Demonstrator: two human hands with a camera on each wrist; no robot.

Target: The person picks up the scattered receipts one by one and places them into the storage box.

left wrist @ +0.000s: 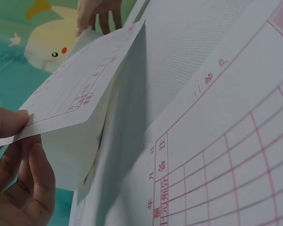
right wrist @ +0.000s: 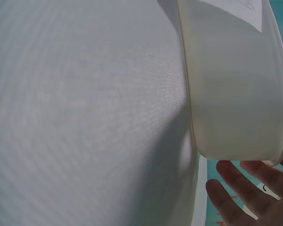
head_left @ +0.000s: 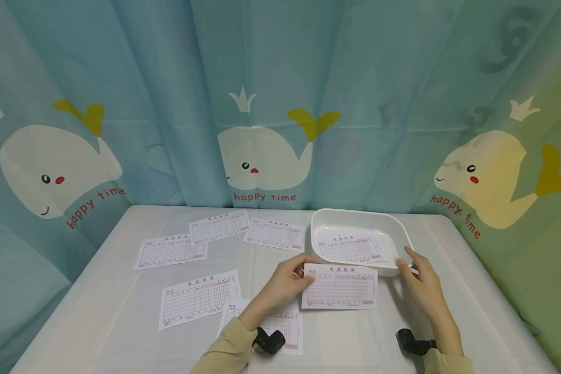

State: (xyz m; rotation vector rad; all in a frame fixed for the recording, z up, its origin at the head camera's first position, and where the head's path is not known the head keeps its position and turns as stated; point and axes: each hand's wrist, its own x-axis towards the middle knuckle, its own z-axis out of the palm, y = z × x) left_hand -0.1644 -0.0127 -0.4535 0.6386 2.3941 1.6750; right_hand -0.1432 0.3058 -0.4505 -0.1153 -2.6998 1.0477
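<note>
My left hand (head_left: 287, 280) pinches a receipt slip (head_left: 340, 287) by its left edge, thumb on the printed face. The slip hangs in front of the white plastic basin (head_left: 360, 214), overlapping its near rim in the head view. Seen from the left wrist, this held slip (left wrist: 80, 89) slants above the table. My right hand (head_left: 423, 285) holds the basin's near right corner with thumb and index finger at the rim; its other fingers (right wrist: 245, 188) spread beside the end wall. Inside the basin lie printed slips (head_left: 350, 249), at least one fully visible.
Several more receipt slips lie about the white-covered table (head_left: 121, 301): three toward the back, one slip (head_left: 200, 299) at front left, another (head_left: 285, 327) partly under my left forearm. A blue curtain (head_left: 271, 62) with whale prints hangs behind the table.
</note>
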